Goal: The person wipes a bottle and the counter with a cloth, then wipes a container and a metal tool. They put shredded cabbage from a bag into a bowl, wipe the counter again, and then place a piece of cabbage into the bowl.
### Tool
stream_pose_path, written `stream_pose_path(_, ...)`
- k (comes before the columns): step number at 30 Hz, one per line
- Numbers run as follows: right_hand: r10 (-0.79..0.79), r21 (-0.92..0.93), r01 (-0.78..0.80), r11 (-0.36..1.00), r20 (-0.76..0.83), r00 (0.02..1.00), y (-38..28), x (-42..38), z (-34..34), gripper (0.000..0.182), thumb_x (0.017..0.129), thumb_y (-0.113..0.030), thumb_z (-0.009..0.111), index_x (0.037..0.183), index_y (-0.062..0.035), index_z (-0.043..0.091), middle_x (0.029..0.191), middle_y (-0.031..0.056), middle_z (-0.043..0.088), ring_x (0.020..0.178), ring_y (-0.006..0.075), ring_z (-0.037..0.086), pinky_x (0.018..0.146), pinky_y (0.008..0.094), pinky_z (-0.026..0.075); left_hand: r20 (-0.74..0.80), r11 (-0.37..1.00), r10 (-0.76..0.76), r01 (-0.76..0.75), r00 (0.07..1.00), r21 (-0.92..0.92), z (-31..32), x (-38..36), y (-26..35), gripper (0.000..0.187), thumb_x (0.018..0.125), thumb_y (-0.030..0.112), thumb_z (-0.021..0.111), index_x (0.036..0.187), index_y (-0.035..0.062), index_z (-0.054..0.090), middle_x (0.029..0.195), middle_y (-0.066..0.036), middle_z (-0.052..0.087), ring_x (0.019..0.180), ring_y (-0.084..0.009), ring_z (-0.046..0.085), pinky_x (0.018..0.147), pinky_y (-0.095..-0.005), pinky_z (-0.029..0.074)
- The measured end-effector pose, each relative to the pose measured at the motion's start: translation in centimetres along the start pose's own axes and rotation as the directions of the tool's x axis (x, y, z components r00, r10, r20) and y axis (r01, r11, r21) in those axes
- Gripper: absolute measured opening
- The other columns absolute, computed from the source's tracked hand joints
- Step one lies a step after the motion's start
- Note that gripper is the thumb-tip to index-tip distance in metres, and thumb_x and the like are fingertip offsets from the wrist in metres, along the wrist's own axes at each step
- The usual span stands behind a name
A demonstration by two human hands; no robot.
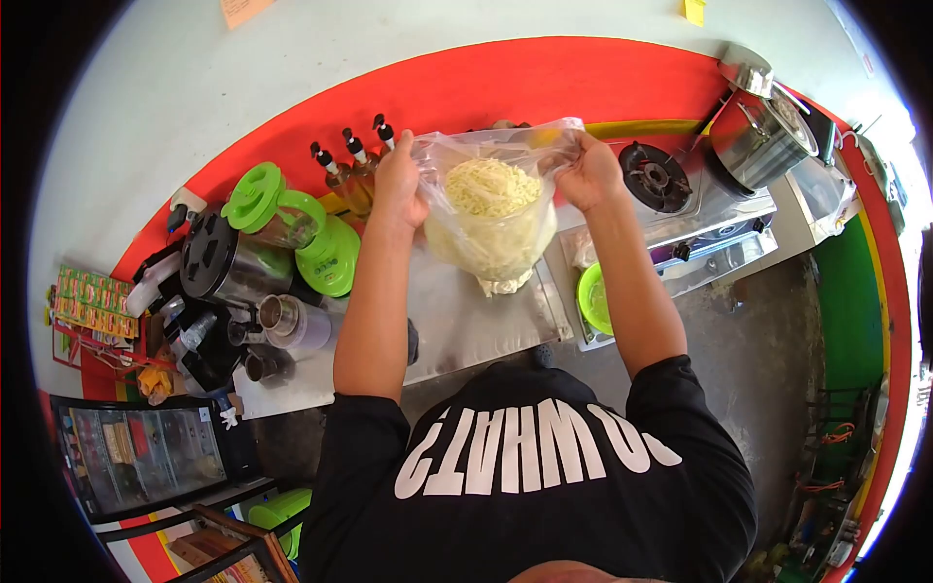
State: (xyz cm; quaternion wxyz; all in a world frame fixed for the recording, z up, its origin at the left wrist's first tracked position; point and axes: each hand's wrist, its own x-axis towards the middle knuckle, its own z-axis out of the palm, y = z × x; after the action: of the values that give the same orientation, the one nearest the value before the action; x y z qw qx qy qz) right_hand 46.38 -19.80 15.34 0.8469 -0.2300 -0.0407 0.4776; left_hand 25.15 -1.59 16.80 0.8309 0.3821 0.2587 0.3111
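Observation:
Between my hands hangs a clear plastic bag (466,238) full of pale yellow-green shreds (493,188) that look like cut cabbage. Its mouth is spread wide, so the heap inside shows from above. My left hand (397,180) is closed on the left side of the bag's rim, thumb toward the bag. On the opposite side, my right hand (591,173) pinches the rim with curled fingers. The bag's bunched lower end (505,284) is close over the steel table (457,325). Both arms stretch forward.
Left of the bag stand pump bottles (355,175), a green blender (326,253), a large lidded pot (224,257) and steel cups (277,316). To the right are a gas stove (656,180), a tall steel pot (763,141) and a green bowl (595,299).

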Motion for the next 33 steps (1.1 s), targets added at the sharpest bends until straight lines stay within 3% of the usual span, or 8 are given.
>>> stream_pose_path(5,-0.077,-0.047,0.076,0.996,-0.03,0.997,-6.7,1.9,-1.1,0.027,0.106,-0.012,0.036,0.084,-0.0092,0.05,0.069,0.0009,0.044,0.062,0.0164,0.04,0.064,0.0363,0.039,-0.044,0.997,0.076,-0.078,0.996,-0.028,6.7,2.0,-4.6,0.032,0.109,0.034,0.048,0.091,0.0094,0.059,0.076,-0.001,0.057,0.064,-0.015,0.055,0.052,-0.0319,0.045)
stream_pose_path(11,-0.1,-0.141,0.092,0.986,-0.046,0.994,-11.9,6.8,-7.0,0.024,0.105,-0.012,0.041,0.088,-0.0067,0.057,0.075,0.0034,0.057,0.067,0.0175,0.051,0.066,0.037,0.044,0.026,0.981,0.19,-0.191,0.981,0.026,11.2,6.3,-12.4,0.035,0.111,0.034,0.046,0.091,0.0092,0.059,0.076,0.005,0.049,0.064,-0.0062,0.045,0.056,-0.0257,0.04)
stream_pose_path(13,-0.101,-0.158,0.071,0.985,-0.193,0.976,-12.6,8.7,-8.5,0.023,0.104,-0.012,0.042,0.087,-0.0073,0.057,0.074,0.0031,0.056,0.068,0.0175,0.051,0.067,0.0382,0.045,0.072,0.894,0.409,-0.415,0.91,0.167,12.2,6.9,-14.5,0.034,0.112,0.033,0.044,0.09,0.0095,0.057,0.075,0.005,0.046,0.063,-0.0061,0.044,0.056,-0.0252,0.04)
stream_pose_path(15,-0.083,-0.134,0.056,0.989,-0.203,0.976,-12.7,10.5,-9.7,0.022,0.103,-0.01,0.044,0.086,-0.0071,0.057,0.075,0.0037,0.056,0.069,0.0178,0.052,0.067,0.0388,0.045,0.033,0.947,0.278,-0.28,0.96,0.159,12.9,6.9,-15.0,0.032,0.112,0.032,0.046,0.091,0.0096,0.056,0.074,0.003,0.048,0.064,-0.0093,0.047,0.06,-0.0285,0.045)
stream_pose_path(23,-0.035,-0.115,0.027,0.993,-0.074,0.997,-11.7,18.3,-14.5,0.018,0.102,-0.009,0.048,0.085,-0.0066,0.055,0.076,0.0022,0.052,0.067,0.017,0.047,0.066,0.0364,0.042,-0.064,0.837,0.454,-0.4,0.889,0.373,11.0,9.4,-20.7,0.036,0.112,0.032,0.044,0.087,0.0061,0.048,0.071,0.003,0.04,0.063,-0.0067,0.043,0.059,-0.0275,0.045)
stream_pose_path(27,-0.075,-0.249,0.021,0.968,-0.209,0.975,-10.2,19.6,-16.5,0.016,0.101,-0.008,0.05,0.085,-0.0081,0.055,0.075,0.0006,0.05,0.067,0.0157,0.045,0.064,0.0349,0.041,-0.093,0.84,0.383,-0.305,0.919,0.448,8.1,8.9,-24.1,0.034,0.111,0.034,0.047,0.088,0.0087,0.05,0.073,0.002,0.043,0.064,-0.0077,0.048,0.062,-0.0286,0.049)
stream_pose_path(30,-0.096,-0.355,0.048,0.934,-0.116,0.989,-10.3,20.1,-18.6,0.013,0.098,-0.014,0.057,0.085,-0.0101,0.057,0.078,0.0003,0.052,0.069,0.0155,0.049,0.065,0.0368,0.042,-0.167,0.89,0.275,-0.185,0.947,0.418,7.4,8.2,-25.0,0.031,0.109,0.033,0.051,0.093,0.0079,0.055,0.074,0.003,0.047,0.064,-0.0065,0.048,0.062,-0.0265,0.05)
stream_pose_path(33,-0.122,-0.627,0.039,0.778,-0.09,0.988,-11.3,18.9,-18.7,0.014,0.092,-0.017,0.061,0.086,-0.0045,0.059,0.08,0.0049,0.056,0.075,0.0158,0.054,0.071,0.0339,0.045,-0.299,0.784,0.115,0.098,0.947,0.613,7.4,7.4,-25.3,0.027,0.107,0.033,0.056,0.105,0.0062,0.059,0.086,-0.001,0.055,0.072,-0.0096,0.052,0.07,-0.0309,0.054)
